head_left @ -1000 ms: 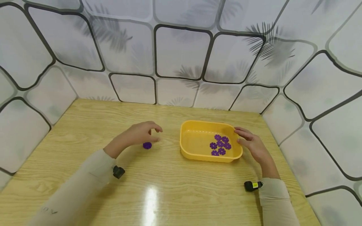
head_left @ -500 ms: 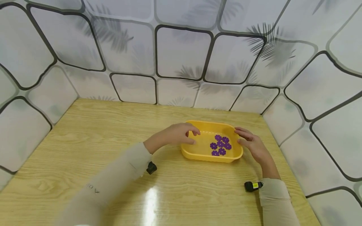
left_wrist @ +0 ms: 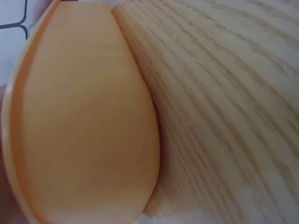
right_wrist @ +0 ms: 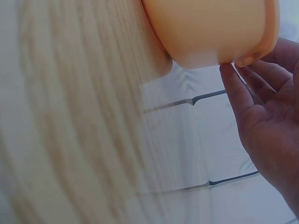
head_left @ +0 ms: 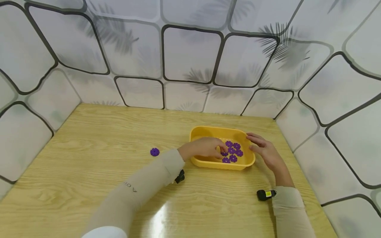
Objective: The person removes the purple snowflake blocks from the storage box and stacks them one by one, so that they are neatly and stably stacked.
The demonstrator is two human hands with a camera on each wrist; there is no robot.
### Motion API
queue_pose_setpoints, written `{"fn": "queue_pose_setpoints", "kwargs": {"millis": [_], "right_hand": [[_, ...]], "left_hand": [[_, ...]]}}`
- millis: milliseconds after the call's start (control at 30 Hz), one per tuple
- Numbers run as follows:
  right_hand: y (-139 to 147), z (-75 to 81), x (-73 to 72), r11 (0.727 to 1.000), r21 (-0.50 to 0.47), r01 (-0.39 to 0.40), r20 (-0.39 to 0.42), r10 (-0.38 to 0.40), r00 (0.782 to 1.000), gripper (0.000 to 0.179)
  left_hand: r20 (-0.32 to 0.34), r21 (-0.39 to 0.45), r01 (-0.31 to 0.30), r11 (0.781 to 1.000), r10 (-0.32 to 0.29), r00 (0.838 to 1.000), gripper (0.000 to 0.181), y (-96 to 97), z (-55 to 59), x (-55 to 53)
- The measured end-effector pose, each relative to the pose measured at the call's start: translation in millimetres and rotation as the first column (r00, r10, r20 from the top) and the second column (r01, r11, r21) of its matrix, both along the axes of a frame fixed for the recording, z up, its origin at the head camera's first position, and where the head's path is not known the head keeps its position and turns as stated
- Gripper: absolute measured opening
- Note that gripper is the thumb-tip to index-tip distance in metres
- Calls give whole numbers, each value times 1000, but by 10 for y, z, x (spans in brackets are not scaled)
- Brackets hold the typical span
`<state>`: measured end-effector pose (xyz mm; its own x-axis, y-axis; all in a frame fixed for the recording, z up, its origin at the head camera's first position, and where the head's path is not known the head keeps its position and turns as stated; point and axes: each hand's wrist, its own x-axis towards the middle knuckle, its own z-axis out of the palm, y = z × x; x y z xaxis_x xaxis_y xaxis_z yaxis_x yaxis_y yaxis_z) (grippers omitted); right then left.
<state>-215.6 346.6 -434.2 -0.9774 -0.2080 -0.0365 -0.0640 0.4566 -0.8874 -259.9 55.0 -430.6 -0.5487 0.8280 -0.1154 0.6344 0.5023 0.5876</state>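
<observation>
My left hand (head_left: 206, 148) reaches over the left rim into a yellow plastic tray (head_left: 205, 164). Its thumb and fingertips are spread at a purple flower-shaped disc (head_left: 224, 154), whose outline they partly hide. In the left wrist view only the tray's outer wall (left_wrist: 88, 112) shows large, not the fingertips. My right hand (head_left: 268, 155) touches the tray's right end, with fairly straight fingers (right_wrist: 240, 93) against the outer wall and rim in the right wrist view. Several more purple discs (head_left: 239, 153) lie in the tray's right half.
A single purple disc (head_left: 154, 152) lies on the wood-grain table (head_left: 98, 142), left of the tray. Patterned white walls (head_left: 193, 56) stand behind the table and on both sides. Each wrist carries a small black camera (head_left: 180, 177).
My left hand has moved right, away from the lone disc on the table and into the tray, up to the discs there. My right hand has stayed at the tray's right end.
</observation>
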Motion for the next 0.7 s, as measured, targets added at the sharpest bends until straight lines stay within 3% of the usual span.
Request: {"fn": "queue_pose_setpoints", "kwargs": {"millis": [233,433,700], "right_hand": [[16,-6,6,1000,-11,5,3,-5,1000,48],[19,8,6,1000,5,8,0,-8,1000,48],[5,-3,-3,1000,-18,5,16,-4,1000,50]], "left_hand": [[-36,-70,28,997,-30,999,28,176,-112,-19],[-99,-135,32,990,-46,994,23,234,-87,1],[-159,-169,-37,985,10,987,25,207,-77,-14]]}}
